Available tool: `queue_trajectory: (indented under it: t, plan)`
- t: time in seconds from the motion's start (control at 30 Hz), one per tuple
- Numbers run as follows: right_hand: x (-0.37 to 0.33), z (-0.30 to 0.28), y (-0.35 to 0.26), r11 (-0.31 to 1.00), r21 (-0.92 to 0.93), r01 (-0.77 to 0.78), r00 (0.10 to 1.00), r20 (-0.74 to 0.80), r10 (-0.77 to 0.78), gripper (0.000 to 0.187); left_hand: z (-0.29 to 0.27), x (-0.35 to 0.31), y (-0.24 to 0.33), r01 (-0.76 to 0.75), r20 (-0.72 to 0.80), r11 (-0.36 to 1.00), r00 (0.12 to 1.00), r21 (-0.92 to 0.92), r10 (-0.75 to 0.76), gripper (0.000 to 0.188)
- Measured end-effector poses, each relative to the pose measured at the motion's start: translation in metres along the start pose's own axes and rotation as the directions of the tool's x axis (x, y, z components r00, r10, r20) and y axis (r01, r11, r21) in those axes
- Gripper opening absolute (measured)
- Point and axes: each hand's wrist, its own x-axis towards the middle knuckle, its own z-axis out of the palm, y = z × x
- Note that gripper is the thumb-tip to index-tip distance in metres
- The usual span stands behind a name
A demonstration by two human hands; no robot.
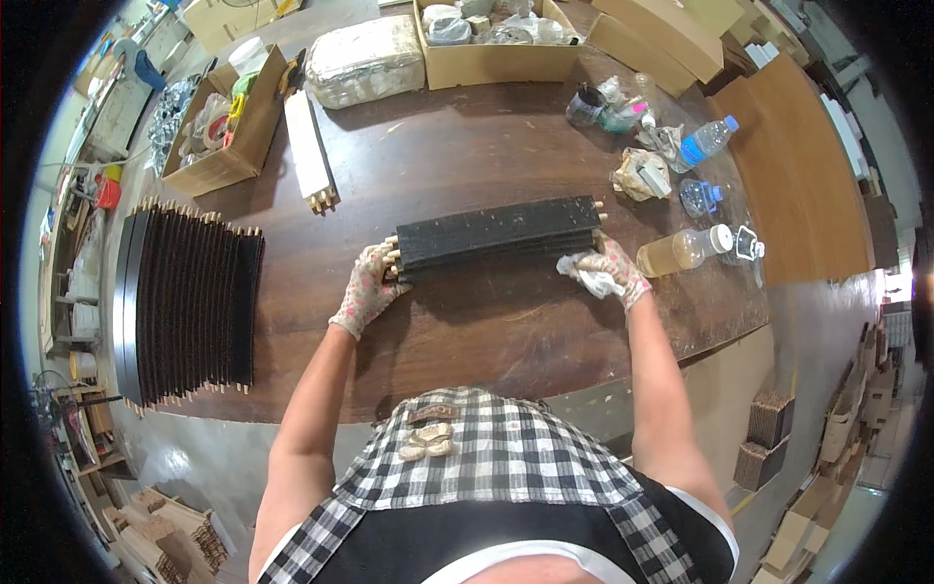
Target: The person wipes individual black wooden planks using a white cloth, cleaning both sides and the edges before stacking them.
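Observation:
A stack of long black slats (496, 234) with pale wooden pegs at both ends lies across the middle of the table. My left hand (366, 290), in a white glove with a pink pattern, is closed around the pegged left end. At the other end, my right hand (620, 272), gloved alike, grips the stack's near corner. A crumpled white cloth (595, 279) is bunched in that same hand. Some fingers are hidden behind the slats. Further left, a large row of similar black slats (190, 302) stands packed together, pegs pointing toward and away from me.
Bottles, including one of yellowish liquid (678, 252), and crumpled wrapping (642, 175) crowd the right side. White slats (308, 151) lie behind my left hand. Cardboard boxes of supplies (501, 64) and a plastic-wrapped bundle (365, 60) line the far edge of the brown table (457, 336).

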Motion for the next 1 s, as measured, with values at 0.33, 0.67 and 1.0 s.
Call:
queue_trajectory:
  t: [0.33,0.67,1.0]
  plan:
    - [-0.094,0.048,0.021,0.976,0.149,-0.158,0.966,-0.182,0.184,0.059,-0.032,-0.074,0.048,0.133,0.224,0.975,0.970,-0.176,-0.092,0.069]
    - [-0.182,0.041,0.029,0.983,0.184,-0.029,0.891,-0.440,0.109,0.021,-0.071,-0.007,0.157,-0.183,0.214,0.959,0.967,0.216,0.137,0.103]
    - [-0.206,-0.008,0.028,0.308,-0.659,-0.686,0.573,-0.751,-0.328,0.024,-0.029,0.007,0.176,-0.218,0.443,0.910,0.895,0.351,0.044,0.093]
